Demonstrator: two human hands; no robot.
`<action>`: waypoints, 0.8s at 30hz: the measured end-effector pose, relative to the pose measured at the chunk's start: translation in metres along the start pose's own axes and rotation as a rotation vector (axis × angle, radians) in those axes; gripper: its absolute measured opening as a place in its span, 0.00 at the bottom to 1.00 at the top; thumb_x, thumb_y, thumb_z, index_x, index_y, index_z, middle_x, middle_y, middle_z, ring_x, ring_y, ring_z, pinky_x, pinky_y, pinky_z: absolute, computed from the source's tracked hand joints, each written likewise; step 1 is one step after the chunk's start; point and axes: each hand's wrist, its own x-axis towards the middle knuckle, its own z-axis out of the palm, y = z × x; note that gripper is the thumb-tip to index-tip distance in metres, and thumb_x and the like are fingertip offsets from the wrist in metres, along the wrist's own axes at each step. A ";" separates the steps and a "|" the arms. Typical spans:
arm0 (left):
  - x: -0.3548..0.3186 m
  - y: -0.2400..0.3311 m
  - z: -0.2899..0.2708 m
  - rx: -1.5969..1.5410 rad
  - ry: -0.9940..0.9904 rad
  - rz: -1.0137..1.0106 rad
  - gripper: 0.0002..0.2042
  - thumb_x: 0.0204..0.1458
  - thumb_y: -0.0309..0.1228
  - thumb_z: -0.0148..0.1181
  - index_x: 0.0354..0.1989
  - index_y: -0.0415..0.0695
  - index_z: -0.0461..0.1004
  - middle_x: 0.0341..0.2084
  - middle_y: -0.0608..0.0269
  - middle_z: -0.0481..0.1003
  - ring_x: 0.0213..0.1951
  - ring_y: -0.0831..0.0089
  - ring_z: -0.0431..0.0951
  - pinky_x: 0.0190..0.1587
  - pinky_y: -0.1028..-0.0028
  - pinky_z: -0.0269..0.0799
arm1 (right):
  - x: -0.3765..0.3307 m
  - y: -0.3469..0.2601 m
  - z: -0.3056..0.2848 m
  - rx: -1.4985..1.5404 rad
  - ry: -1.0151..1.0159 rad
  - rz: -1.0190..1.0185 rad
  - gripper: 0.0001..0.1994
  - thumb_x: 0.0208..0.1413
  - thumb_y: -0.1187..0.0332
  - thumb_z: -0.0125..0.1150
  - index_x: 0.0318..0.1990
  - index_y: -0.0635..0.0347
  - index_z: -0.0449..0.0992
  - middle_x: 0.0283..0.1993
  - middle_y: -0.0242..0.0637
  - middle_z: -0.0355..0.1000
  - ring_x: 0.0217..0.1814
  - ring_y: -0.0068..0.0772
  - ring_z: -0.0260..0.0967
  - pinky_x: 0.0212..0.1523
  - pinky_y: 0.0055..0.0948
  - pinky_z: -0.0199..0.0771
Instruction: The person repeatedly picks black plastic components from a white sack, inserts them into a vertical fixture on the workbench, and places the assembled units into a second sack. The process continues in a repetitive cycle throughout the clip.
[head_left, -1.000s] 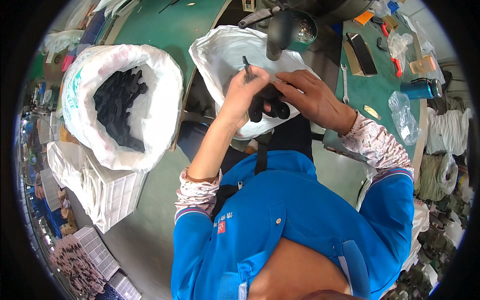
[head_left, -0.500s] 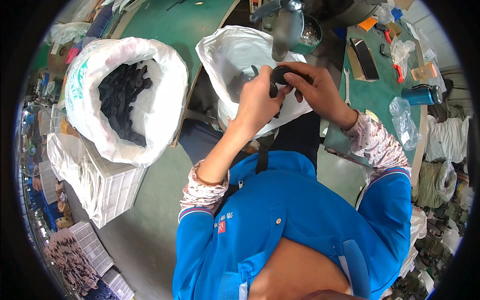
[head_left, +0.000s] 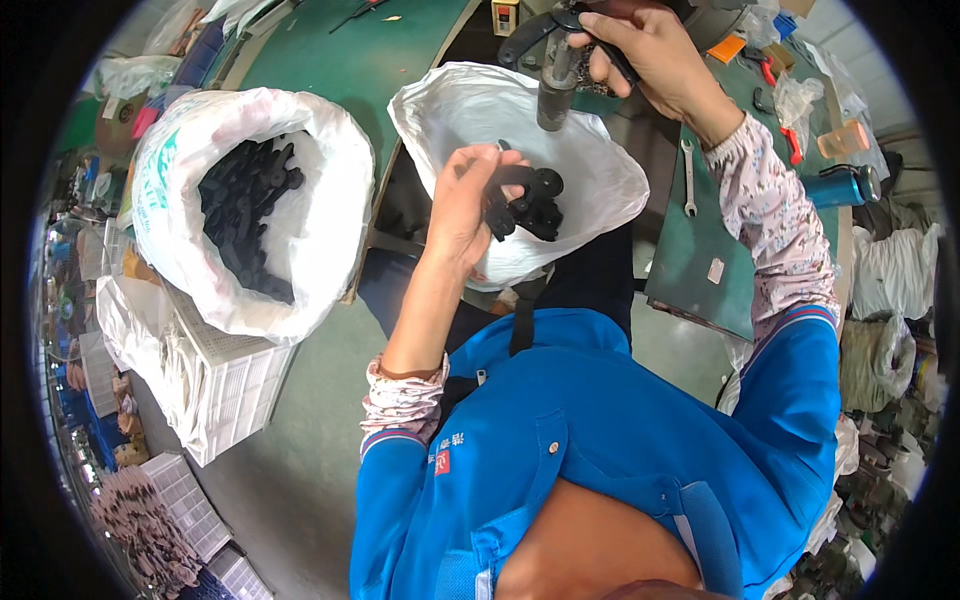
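Observation:
My left hand (head_left: 462, 205) is closed on a black plastic part (head_left: 508, 182) above the open white bag (head_left: 610, 190) in front of me. More black round-headed parts (head_left: 542, 215) lie inside that bag, just past my fingers. Farther off, my right hand (head_left: 655, 62) grips a long black part (head_left: 610, 52) with a rounded end. It is up at the grey metal machine (head_left: 556, 95), whose cylindrical nose hangs over the bag. Whether the part touches the machine I cannot tell.
At left, a big white sack (head_left: 335, 210) holds many black parts (head_left: 245, 200), beside a white plastic crate (head_left: 235, 395). On the green bench at right lie a wrench (head_left: 688, 178), red-handled pliers (head_left: 793, 147) and a blue bottle (head_left: 840, 187).
My hands have separated. The right one rose up and away to the machine with a black part; the left drew back toward the near left side of the bag.

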 end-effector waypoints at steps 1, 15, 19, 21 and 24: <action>0.000 0.001 0.001 -0.018 -0.008 0.016 0.10 0.58 0.31 0.53 0.43 0.40 0.65 0.39 0.52 0.74 0.42 0.65 0.76 0.39 0.72 0.73 | 0.005 -0.001 -0.008 -0.017 -0.056 0.066 0.09 0.60 0.70 0.50 0.38 0.68 0.73 0.20 0.36 0.72 0.12 0.21 0.61 0.14 0.19 0.61; 0.005 -0.006 0.007 -0.202 -0.079 0.007 0.10 0.59 0.31 0.51 0.44 0.40 0.65 0.42 0.52 0.74 0.42 0.65 0.76 0.41 0.70 0.76 | -0.073 0.147 0.018 -0.475 -0.135 -0.596 0.21 0.49 0.79 0.62 0.53 0.54 0.74 0.42 0.38 0.71 0.41 0.30 0.72 0.40 0.25 0.72; 0.009 -0.015 0.004 -0.307 -0.164 -0.071 0.13 0.59 0.33 0.51 0.46 0.38 0.62 0.43 0.47 0.73 0.41 0.62 0.76 0.42 0.68 0.76 | -0.069 0.132 0.010 -0.498 -0.049 -0.586 0.16 0.49 0.80 0.62 0.47 0.58 0.76 0.46 0.36 0.68 0.47 0.29 0.70 0.43 0.26 0.71; 0.007 -0.013 0.006 -0.288 -0.131 -0.033 0.11 0.59 0.27 0.47 0.47 0.37 0.61 0.46 0.42 0.70 0.44 0.57 0.75 0.49 0.63 0.74 | -0.063 0.128 0.011 -0.233 -0.002 -0.641 0.13 0.51 0.83 0.57 0.45 0.65 0.72 0.49 0.37 0.67 0.47 0.29 0.69 0.45 0.26 0.71; 0.003 -0.008 0.011 -0.257 -0.050 0.150 0.11 0.57 0.21 0.45 0.48 0.35 0.61 0.49 0.40 0.68 0.52 0.53 0.72 0.58 0.61 0.69 | -0.064 0.120 0.014 0.171 -0.029 -0.431 0.11 0.56 0.78 0.56 0.47 0.66 0.69 0.46 0.37 0.70 0.46 0.27 0.71 0.46 0.24 0.70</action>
